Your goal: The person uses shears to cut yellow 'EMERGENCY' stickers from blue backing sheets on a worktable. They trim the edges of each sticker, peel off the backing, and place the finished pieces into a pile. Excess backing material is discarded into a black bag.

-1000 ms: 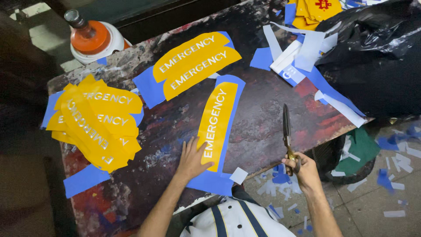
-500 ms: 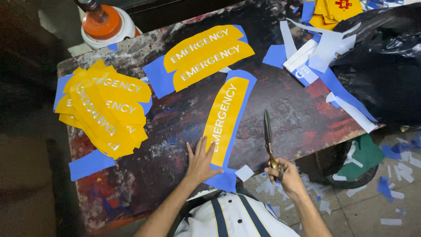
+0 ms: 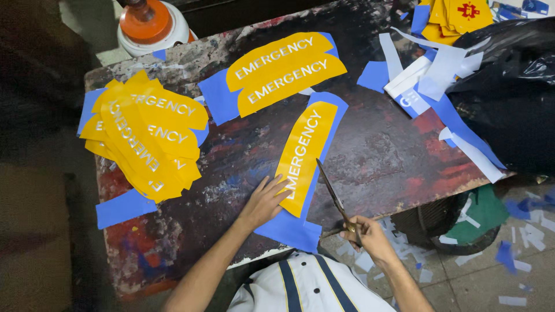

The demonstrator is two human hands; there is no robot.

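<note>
A curved yellow label on blue backing point(image 3: 305, 151) lies lengthwise on the dark, paint-stained table point(image 3: 376, 156). My left hand point(image 3: 265, 200) presses flat on its near end, fingers spread over the yellow and blue. My right hand point(image 3: 364, 234) grips the handles of a pair of scissors point(image 3: 330, 193) at the table's front edge. The blades point away from me and lie close beside the right edge of the blue backing. Whether the blades touch the backing is unclear.
A heap of cut yellow labels point(image 3: 144, 136) lies at the left; two more on blue backing point(image 3: 277, 72) sit behind. Blue and white offcuts point(image 3: 428, 86), a black plastic bag point(image 3: 509, 86), an orange-and-white container point(image 3: 150, 23), a bin point(image 3: 462, 222) and floor scraps surround.
My right hand has brought the scissors left, toward the label's right edge. My left hand has stayed pressed on the label's near end. The view has shifted slightly.
</note>
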